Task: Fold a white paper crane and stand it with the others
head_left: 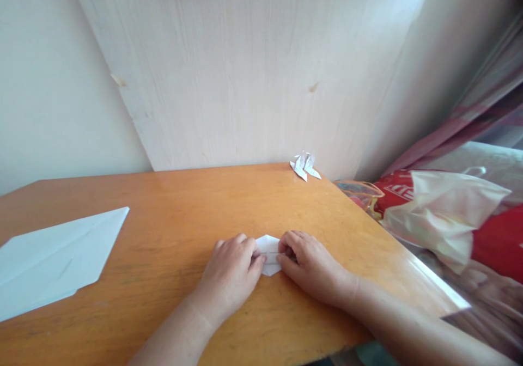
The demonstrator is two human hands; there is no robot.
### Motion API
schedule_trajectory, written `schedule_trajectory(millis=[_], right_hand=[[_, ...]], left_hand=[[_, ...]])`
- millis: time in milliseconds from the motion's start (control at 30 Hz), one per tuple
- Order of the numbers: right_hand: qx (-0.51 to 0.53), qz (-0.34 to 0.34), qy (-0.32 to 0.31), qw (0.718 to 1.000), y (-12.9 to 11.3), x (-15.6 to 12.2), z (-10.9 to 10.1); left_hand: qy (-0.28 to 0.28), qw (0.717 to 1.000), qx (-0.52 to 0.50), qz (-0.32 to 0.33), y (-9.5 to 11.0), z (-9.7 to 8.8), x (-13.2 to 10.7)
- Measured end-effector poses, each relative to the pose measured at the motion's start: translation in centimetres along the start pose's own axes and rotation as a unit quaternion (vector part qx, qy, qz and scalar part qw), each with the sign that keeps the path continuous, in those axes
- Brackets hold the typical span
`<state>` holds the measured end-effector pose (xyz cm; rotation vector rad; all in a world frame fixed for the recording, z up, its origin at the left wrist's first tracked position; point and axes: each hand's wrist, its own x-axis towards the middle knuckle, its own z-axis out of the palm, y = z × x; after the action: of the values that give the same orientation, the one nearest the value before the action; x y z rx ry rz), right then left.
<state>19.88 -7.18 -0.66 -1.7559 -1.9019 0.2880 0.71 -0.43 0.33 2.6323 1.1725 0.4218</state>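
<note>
A small folded piece of white paper lies on the wooden table near its front edge. It has pointed ends at the top and bottom and crease lines across the middle. My left hand pinches its left side between thumb and curled fingers. On the opposite side, my right hand grips the paper in the same way, with thumb below and fingers bent above. Both hands cover the paper's side ends, so only its centre shows.
Sheets of white paper lie on the table at the left. Folded paper pieces stand at the far right corner, near the pale board. Beyond the right edge are a cream plastic bag and red bags.
</note>
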Motion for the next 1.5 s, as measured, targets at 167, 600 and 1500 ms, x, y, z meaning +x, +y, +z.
schedule_trajectory(millis=[167,600,1500], right_hand=[[0.006,-0.002,-0.011,1.0,-0.17,0.07,-0.08],[0.005,-0.023,-0.019,1.0,0.53,-0.14,0.3],[0.003,-0.005,-0.021,1.0,0.41,-0.22,0.22]], left_hand=[[-0.006,1.0,0.007,-0.011,0.16,0.06,0.03],[-0.022,0.999,0.019,-0.018,0.37,-0.04,0.13],[-0.037,0.997,0.071,-0.014,0.78,-0.14,0.18]])
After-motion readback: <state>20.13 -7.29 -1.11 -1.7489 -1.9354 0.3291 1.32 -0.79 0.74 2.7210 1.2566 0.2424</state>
